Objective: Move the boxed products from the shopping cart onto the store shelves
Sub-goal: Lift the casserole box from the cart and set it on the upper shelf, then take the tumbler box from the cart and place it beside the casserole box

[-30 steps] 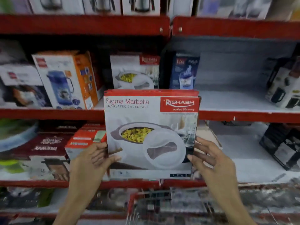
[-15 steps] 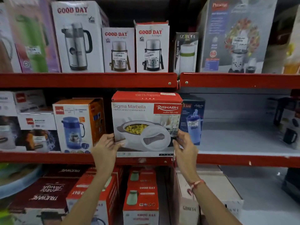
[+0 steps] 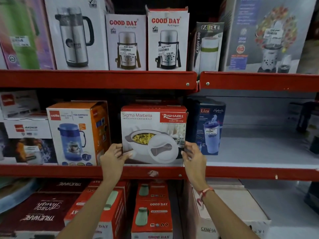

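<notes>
Casserole box (image 3: 153, 135) sitting at middle shelf (image 3: 241, 173) front edge. Left hand (image 3: 113, 156), right hand (image 3: 194, 156) pinching its lower corners. Stiff cardboard, probably light; gripping opposite sides looking safest.

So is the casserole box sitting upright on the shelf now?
Upright: the casserole box stands square on the middle shelf, print level, with the left hand and right hand at its lower corners.

The light is dim and soft. Deep shadow lies behind the boxes. The picture edges are blurred and bent outward.
</notes>
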Motion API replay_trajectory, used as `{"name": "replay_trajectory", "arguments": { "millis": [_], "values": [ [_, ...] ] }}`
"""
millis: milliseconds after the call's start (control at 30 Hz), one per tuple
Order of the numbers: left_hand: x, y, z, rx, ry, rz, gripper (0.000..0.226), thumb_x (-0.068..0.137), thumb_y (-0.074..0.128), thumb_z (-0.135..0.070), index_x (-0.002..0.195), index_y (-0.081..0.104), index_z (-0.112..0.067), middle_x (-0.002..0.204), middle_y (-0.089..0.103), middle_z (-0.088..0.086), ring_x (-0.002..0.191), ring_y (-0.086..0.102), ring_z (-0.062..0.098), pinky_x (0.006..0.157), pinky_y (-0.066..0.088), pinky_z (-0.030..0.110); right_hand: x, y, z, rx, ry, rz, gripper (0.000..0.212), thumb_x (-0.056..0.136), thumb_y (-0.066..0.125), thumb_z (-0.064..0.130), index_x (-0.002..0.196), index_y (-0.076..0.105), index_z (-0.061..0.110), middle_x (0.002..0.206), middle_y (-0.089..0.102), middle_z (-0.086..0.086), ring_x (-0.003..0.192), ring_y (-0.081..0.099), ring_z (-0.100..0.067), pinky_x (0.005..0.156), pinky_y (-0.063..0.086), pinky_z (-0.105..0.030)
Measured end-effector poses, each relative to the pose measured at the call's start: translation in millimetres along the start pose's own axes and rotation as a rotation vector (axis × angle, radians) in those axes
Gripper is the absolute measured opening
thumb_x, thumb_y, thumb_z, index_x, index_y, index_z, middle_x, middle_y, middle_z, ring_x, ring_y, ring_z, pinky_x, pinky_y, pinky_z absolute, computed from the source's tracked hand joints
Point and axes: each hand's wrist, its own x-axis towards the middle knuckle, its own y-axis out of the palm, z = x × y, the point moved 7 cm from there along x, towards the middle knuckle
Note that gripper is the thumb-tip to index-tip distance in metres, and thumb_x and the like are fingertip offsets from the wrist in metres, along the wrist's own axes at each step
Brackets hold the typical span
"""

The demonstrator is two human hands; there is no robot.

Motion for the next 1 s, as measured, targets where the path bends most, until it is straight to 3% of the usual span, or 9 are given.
{"name": "replay_trajectory", "arguments": {
  "millis": [167, 267, 333, 400, 533, 667, 800, 933, 1000],
  "values": [
    [-0.5, -0.1, 1.1, 0.066, 0.014, 0.033, 0.047, 0.072, 0.077, -0.01, 0.113, 0.057, 0.0, 0.112, 0.067, 0.022, 0.107, 0.063, 0.031, 0.093, 0.053, 0.045, -1.2, -2.0, 3.8, -0.008, 0.005, 0.043, 0.034, 0.087, 0.059, 0.001, 0.12, 0.058, 0.014, 0.105, 0.067, 0.002, 0.099, 0.063, -0.011, 0.096, 0.053, -0.038],
    [-21.2, -1.2, -4.6, 0.12, 0.072, -0.021, 0.039, 0.082, 0.068, -0.019, 0.118, 0.054, -0.009, 0.117, 0.063, 0.015, 0.11, 0.06, 0.028, 0.093, 0.052, 0.043, -18.6, -16.7, 13.7, -0.021, -0.042, 0.038, 0.035, 0.088, 0.059, 0.006, 0.122, 0.058, 0.015, 0.119, 0.066, -0.001, 0.11, 0.061, -0.012, 0.085, 0.045, -0.003],
    [-46.9, 1.9, -14.7, 0.18, 0.182, -0.065, 0.033, 0.087, 0.061, -0.02, 0.117, 0.053, -0.011, 0.123, 0.056, 0.011, 0.114, 0.053, 0.026, 0.096, 0.046, 0.037, -40.8, -30.6, 17.0, 0.025, -0.048, 0.035, 0.031, 0.088, 0.06, 0.006, 0.117, 0.061, 0.016, 0.115, 0.068, -0.002, 0.104, 0.064, -0.013, 0.073, 0.042, 0.005],
    [-79.5, 15.9, -21.0, 0.199, 0.274, 0.006, 0.028, 0.089, 0.057, -0.021, 0.116, 0.054, -0.012, 0.124, 0.053, 0.008, 0.117, 0.049, 0.022, 0.099, 0.042, 0.033, -69.1, -46.1, 11.4, 0.078, -0.036, 0.049, 0.026, 0.088, 0.06, 0.005, 0.11, 0.063, 0.018, 0.107, 0.07, -0.002, 0.098, 0.065, -0.009, 0.072, 0.044, 0.002],
    [-152.2, 55.3, -13.1, 0.199, 0.355, 0.292, 0.016, 0.088, 0.056, -0.021, 0.103, 0.061, -0.018, 0.117, 0.059, -0.002, 0.112, 0.054, 0.013, 0.097, 0.046, 0.033, -127.9, -76.6, -26.7, 0.094, 0.043, 0.095, 0.022, 0.088, 0.059, 0.003, 0.101, 0.068, 0.019, 0.098, 0.071, 0.001, 0.093, 0.067, -0.007, 0.07, 0.055, -0.015],
    [-236.9, 101.7, 21.9, 0.173, 0.218, 0.525, 0.015, 0.089, 0.055, -0.021, 0.102, 0.063, -0.017, 0.11, 0.064, -0.004, 0.103, 0.058, 0.01, 0.093, 0.047, 0.029, -198.3, -112.2, -106.6, -0.028, 0.23, 0.145, 0.018, 0.089, 0.059, 0.007, 0.103, 0.068, 0.015, 0.097, 0.073, 0.0, 0.089, 0.069, -0.008, 0.076, 0.057, -0.025],
    [-329.0, 139.2, 67.6, 0.197, 0.071, 0.764, 0.018, 0.089, 0.057, -0.02, 0.106, 0.062, -0.017, 0.107, 0.067, -0.002, 0.087, 0.057, 0.001, 0.081, 0.046, 0.011, -278.8, -155.0, -192.8, -0.227, 0.488, 0.182, 0.014, 0.089, 0.062, 0.01, 0.1, 0.069, 0.014, 0.079, 0.07, 0.005, 0.068, 0.064, 0.0, 0.068, 0.055, -0.025],
    [-416.5, 161.9, 129.0, 0.266, -0.174, 1.02, 0.025, 0.09, 0.055, -0.023, 0.115, 0.058, -0.018, 0.112, 0.065, -0.001, 0.096, 0.062, 0.009, 0.08, 0.05, 0.021, -354.2, -194.5, -273.0, -0.33, 0.774, 0.273, 0.012, 0.092, 0.058, 0.015, 0.098, 0.068, 0.011, 0.081, 0.071, -0.011, 0.073, 0.066, -0.027, 0.059, 0.047, -0.028],
    [-457.8, 176.5, 159.6, 0.293, -0.31, 1.123, 0.03, 0.09, 0.055, -0.024, 0.119, 0.055, -0.018, 0.116, 0.063, 0.0, 0.105, 0.061, 0.015, 0.083, 0.05, 0.025, -386.2, -216.7, -315.0, -0.418, 0.896, 0.318, 0.015, 0.092, 0.058, 0.012, 0.102, 0.068, 0.008, 0.088, 0.071, -0.009, 0.077, 0.065, -0.029, 0.061, 0.046, -0.025]
  ]
}}
